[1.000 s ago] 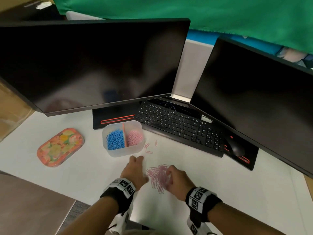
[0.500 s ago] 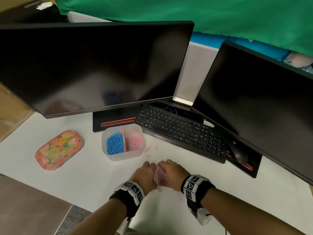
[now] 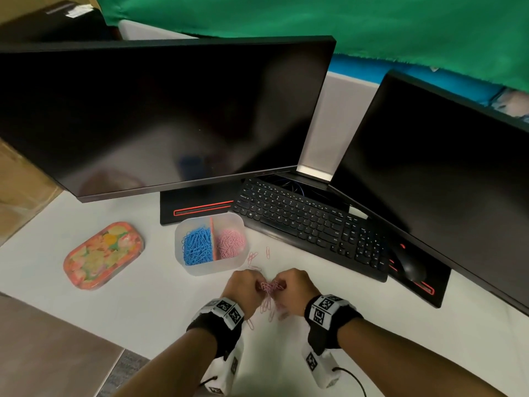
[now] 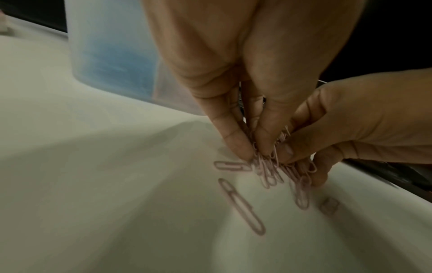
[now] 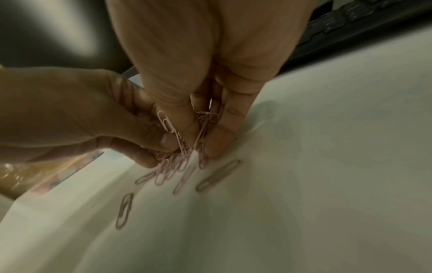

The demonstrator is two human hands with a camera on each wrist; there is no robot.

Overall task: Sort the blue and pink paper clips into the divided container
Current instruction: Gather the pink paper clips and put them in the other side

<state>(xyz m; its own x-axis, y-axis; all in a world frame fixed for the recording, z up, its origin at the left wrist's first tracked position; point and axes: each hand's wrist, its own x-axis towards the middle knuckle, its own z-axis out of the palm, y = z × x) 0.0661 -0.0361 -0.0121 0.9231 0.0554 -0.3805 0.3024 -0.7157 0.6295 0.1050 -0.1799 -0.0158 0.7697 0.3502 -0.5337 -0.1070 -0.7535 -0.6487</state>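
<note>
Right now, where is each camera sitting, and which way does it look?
Head: worn on the person's head, looking forward and down at the desk, container, keyboard; shows both forearms, left hand, right hand.
Left wrist: on the left wrist, looking along the fingers at the pink paper clips; the right hand shows too.
Right wrist: on the right wrist, looking along its fingers; the left hand shows too.
Shared: both wrist views show the same pinched clips and loose clips below them.
</note>
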